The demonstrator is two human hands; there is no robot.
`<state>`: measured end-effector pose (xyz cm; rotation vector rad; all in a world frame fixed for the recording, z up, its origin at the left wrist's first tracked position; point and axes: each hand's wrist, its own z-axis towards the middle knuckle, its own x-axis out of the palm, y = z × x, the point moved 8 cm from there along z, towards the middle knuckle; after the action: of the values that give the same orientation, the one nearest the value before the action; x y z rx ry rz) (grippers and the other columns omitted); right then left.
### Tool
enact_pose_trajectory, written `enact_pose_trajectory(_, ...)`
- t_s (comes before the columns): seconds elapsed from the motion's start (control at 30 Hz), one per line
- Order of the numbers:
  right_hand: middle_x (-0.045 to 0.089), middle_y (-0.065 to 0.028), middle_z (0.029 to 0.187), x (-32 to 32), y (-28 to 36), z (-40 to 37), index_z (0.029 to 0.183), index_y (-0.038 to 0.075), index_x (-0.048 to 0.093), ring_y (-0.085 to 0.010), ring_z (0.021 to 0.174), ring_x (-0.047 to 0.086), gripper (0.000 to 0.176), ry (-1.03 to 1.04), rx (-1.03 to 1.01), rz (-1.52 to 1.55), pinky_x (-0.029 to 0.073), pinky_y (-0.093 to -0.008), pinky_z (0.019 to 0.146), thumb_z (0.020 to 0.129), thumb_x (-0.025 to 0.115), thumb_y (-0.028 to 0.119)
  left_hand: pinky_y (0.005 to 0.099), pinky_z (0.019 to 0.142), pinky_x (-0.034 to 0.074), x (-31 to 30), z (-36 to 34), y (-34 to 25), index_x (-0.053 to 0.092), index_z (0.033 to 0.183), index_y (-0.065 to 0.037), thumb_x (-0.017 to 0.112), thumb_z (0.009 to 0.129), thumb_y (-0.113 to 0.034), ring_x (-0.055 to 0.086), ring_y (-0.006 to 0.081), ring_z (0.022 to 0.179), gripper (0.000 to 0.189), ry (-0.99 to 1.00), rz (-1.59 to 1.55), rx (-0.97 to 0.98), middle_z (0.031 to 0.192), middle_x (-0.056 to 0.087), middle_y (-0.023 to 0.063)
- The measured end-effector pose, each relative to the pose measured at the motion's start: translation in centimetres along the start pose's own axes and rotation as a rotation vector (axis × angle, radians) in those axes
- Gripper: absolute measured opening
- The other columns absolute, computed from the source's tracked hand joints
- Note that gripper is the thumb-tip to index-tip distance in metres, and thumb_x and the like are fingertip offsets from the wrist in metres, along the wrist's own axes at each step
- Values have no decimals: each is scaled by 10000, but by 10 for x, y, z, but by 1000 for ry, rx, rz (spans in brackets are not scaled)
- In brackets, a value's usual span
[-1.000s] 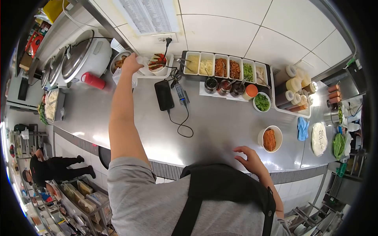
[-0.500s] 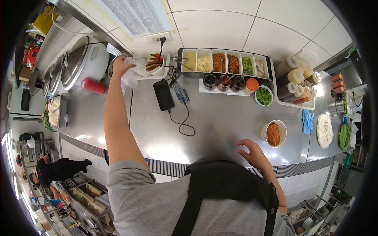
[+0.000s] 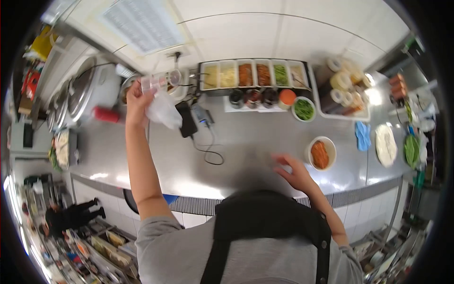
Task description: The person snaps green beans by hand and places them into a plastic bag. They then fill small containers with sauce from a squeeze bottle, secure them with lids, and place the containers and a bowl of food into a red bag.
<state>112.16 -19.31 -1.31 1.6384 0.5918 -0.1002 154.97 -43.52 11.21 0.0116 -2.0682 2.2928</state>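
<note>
My left hand (image 3: pixel 139 98), raised over the back left of the counter, grips a small stack of clear plastic cups (image 3: pixel 154 83). A thin, crumpled plastic bag (image 3: pixel 163 111) hangs from the same hand. My right hand (image 3: pixel 293 173) is empty above the front of the counter, fingers apart and slightly blurred. Just to its right stands a white bowl (image 3: pixel 331 156) with an orange-brown piece of food (image 3: pixel 320 154) in it. A black phone-like device (image 3: pixel 187 120) with a cable lies right of the bag.
Along the wall stands a topping rack (image 3: pixel 255 90) with jars before it and a bowl of chopped greens (image 3: pixel 303 109). A tray of squeeze bottles (image 3: pixel 338 92) is at right, near a blue cloth (image 3: pixel 362 136). Cookers (image 3: pixel 94 92) and a red bottle (image 3: pixel 106 114) are at left. Another person (image 3: pixel 71 217) stands far left.
My left hand has drawn back from the wall with the cups and bag, which show more plainly. My right hand has shifted slightly and its fingers have straightened. The view has tilted a little.
</note>
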Motion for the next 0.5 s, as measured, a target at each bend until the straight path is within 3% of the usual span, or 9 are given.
enact_pose_trajectory(0.07, 620, -127, 1325, -13, 36, 14, 1370, 101, 583, -291, 1203, 607, 539, -133, -28, 48, 492, -398, 1011, 867, 774, 140, 262, 691, 551, 94, -45, 3, 607, 1189, 16, 689, 836, 0, 655, 100, 774, 362, 112, -174, -89, 1073, 728, 106)
enact_pose_trajectory(0.13, 473, -154, 1486, -35, 96, 21, 1450, 141, 507, -361, 1301, 529, 631, -284, -451, -55, 469, -451, 1049, 870, 755, 138, 212, 600, 504, 164, -76, 26, 605, 1190, 13, 691, 841, -20, 553, 48, 608, 361, 262, -349, -214, 1080, 730, 127)
enact_pose_trajectory(0.2, 416, -158, 1531, -50, 123, 17, 1309, 95, 598, -371, 1324, 502, 459, -438, -552, -29, 450, -458, 1058, 871, 735, 100, 175, 516, 430, 219, -108, 63, 600, 1201, 5, 689, 869, -69, 429, 20, 495, 351, 366, -494, -352, 1050, 730, 125)
enact_pose_trajectory(0.3, 485, -181, 1469, -77, 119, 6, 1098, 42, 641, -384, 1299, 522, 230, -509, -660, -197, 452, -454, 1037, 880, 707, 76, 160, 462, 356, 291, -150, 116, 591, 1230, -8, 662, 944, -186, 333, 11, 447, 345, 403, -633, -502, 936, 707, 75)
enact_pose_trajectory(0.4, 578, -200, 1372, -113, 58, -9, 977, 34, 604, -369, 1273, 543, 146, -436, -533, 18, 448, -440, 1031, 869, 702, 35, 166, 479, 365, 348, -194, 149, 588, 1266, -33, 596, 1011, -356, 352, 14, 468, 412, 301, -759, -720, 902, 662, 47)
enact_pose_trajectory(0.5, 651, -191, 1195, -182, -25, -50, 985, 27, 614, -386, 1153, 597, 165, -710, -339, -87, 468, -434, 989, 859, 712, 68, 160, 528, 411, 394, -237, 164, 590, 1294, -62, 527, 1034, -503, 379, 10, 491, 515, 137, -760, -897, 1014, 661, 78)
